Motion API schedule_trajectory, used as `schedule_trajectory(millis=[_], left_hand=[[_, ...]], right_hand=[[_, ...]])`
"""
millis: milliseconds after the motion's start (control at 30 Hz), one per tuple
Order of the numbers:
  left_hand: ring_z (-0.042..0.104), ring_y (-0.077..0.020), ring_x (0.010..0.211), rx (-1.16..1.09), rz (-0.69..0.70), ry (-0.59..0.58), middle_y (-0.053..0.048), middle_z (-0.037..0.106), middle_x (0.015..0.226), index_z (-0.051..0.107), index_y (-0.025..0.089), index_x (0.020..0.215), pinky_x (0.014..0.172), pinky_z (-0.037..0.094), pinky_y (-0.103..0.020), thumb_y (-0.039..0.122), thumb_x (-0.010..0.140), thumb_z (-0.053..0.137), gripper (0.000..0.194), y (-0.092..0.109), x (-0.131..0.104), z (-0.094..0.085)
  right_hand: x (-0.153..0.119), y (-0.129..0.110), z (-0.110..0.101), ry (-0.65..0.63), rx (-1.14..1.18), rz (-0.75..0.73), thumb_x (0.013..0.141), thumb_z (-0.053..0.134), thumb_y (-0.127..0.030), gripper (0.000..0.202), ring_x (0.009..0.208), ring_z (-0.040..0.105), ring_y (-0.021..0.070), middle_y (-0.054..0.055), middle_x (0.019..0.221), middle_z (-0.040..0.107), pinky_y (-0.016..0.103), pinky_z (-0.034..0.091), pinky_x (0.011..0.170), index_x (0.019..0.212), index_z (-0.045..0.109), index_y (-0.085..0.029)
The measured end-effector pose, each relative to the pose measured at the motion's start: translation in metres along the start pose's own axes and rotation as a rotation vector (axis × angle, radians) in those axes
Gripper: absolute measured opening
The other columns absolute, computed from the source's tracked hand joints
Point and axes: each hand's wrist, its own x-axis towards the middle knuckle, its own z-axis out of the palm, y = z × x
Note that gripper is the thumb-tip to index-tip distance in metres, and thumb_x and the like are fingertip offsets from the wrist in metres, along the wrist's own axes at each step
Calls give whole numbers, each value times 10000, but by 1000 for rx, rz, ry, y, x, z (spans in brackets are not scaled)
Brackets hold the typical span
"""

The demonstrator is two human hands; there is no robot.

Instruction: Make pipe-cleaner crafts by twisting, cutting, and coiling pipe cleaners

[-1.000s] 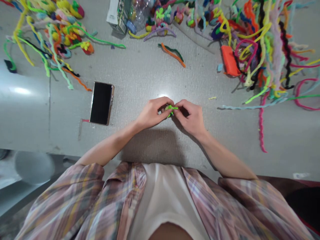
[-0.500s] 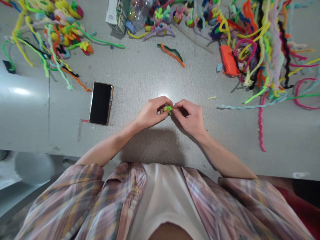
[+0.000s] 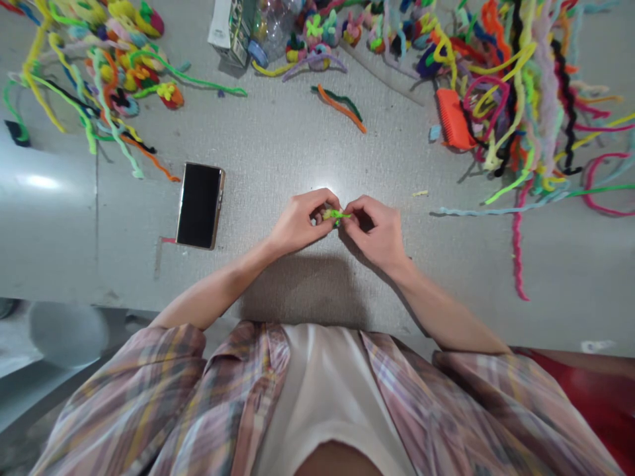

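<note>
Both hands meet over the middle of the table, fingertips close together. My left hand (image 3: pixel 303 219) is closed around a small bright green pipe cleaner piece (image 3: pixel 335 215), with some paler yellow showing in the curl of the fingers. From the right, my right hand (image 3: pixel 380 228) pinches the green strand's end between thumb and index finger. The fingers hide much of the piece, so its full shape cannot be made out. Beyond the hands lie an orange pipe cleaner (image 3: pixel 342 109) and a dark green pipe cleaner (image 3: pixel 351 104), side by side.
A phone (image 3: pixel 200 206) lies left of my hands. Tangled pipe cleaners (image 3: pixel 540 99) and an orange comb-like brush (image 3: pixel 454 119) are at right. Finished-looking fuzzy pieces (image 3: pixel 171 95) sit at upper left. A carton (image 3: pixel 231 30) and a clear plastic bottle (image 3: pixel 275 30) stand at the back.
More of the green strand now shows between the hands, stretching toward my right fingertips. Both hands stay in nearly the same place.
</note>
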Motion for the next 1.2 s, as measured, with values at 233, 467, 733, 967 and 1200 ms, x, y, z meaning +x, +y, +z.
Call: schedule_trajectory(millis=[233, 467, 733, 967, 1200], left_hand=[[617, -113, 741, 4, 24, -6, -10, 747, 905, 709, 216, 986, 695, 512, -254, 176, 984, 686, 46, -2, -1, 0], [624, -108, 744, -26, 9, 1, -12, 757, 921, 704, 215, 994, 679, 502, -242, 207, 998, 710, 11, -2, 0, 1], [605, -113, 730, 18, 32, -2, -3, 718, 877, 731, 216, 1001, 679, 502, -254, 230, 1009, 710, 27, 0, -1, 0], [620, -117, 713, -9, -5, 52, -9, 729, 853, 704, 216, 942, 666, 518, -254, 301, 1015, 752, 122, -3, -1, 1], [688, -107, 704, -88, -28, 37, -7, 745, 843, 728, 205, 966, 649, 542, -227, 274, 1017, 745, 87, -3, -1, 0]], right_hand=[[1, -2, 0, -10, 4, 2, 967, 714, -213, 57, 689, 567, 169, -24, 782, 650, 348, 457, 665, 950, 714, -267], [1, -3, 0, 12, 19, 6, 959, 729, -210, 67, 662, 555, 156, -35, 752, 633, 338, 437, 643, 922, 706, -261], [1, -1, -1, 4, 43, 21, 983, 751, -250, 83, 656, 553, 159, -28, 752, 652, 342, 441, 635, 908, 719, -266], [1, -1, -1, -12, 77, 31, 1002, 742, -288, 43, 721, 630, 182, -1, 823, 724, 352, 491, 667, 996, 780, -269], [2, -2, -4, -28, 52, 33, 1031, 713, -269, 92, 670, 548, 159, -22, 788, 659, 339, 433, 634, 942, 693, -266]])
